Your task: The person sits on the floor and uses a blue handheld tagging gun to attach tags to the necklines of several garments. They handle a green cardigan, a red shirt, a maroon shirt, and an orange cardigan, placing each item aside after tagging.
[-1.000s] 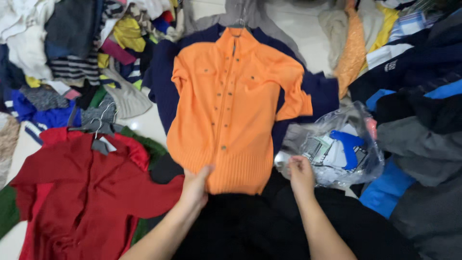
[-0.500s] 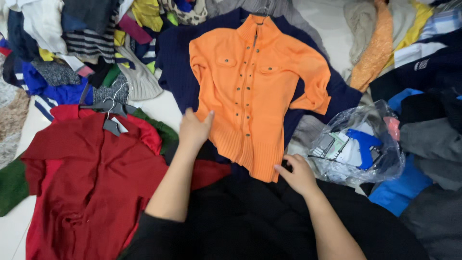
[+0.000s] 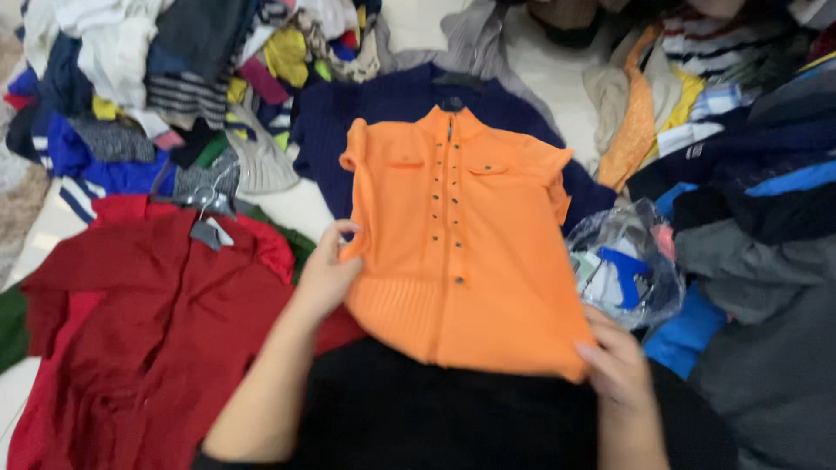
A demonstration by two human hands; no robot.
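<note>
Between the two hands, spread flat over a dark navy sweater [image 3: 392,113], lies the orange knit top [image 3: 461,252], with its sleeves folded in and a row of small dark buttons down the front. Looks like a soft, light knit to me, floppy all over, so it'll sag and unfold wherever it isn't supported. The ribbed hem band seems a bit thicker and firmer than the body, probably the best spot to pinch, along with the folded side edges.

Left of the grip on that side is the big red garment [image 3: 148,331], hanger hook still poking out of its collar. Just right of the other grip sits a clear plastic bag [image 3: 627,270] with something blue inside, touching or nearly touching the orange edge. Heaps of mixed clothes ring the whole floor.

Left hand [image 3: 326,274] has its fingers curled onto the folded left edge, about halfway down, thumb on top, so it's pinching the fabric. Right hand [image 3: 618,365] is at the bottom right corner, fingers on the hem; can't tell if it's actually closed on it or just pressing it flat. Buttons could snag the knit if it's dragged.
</note>
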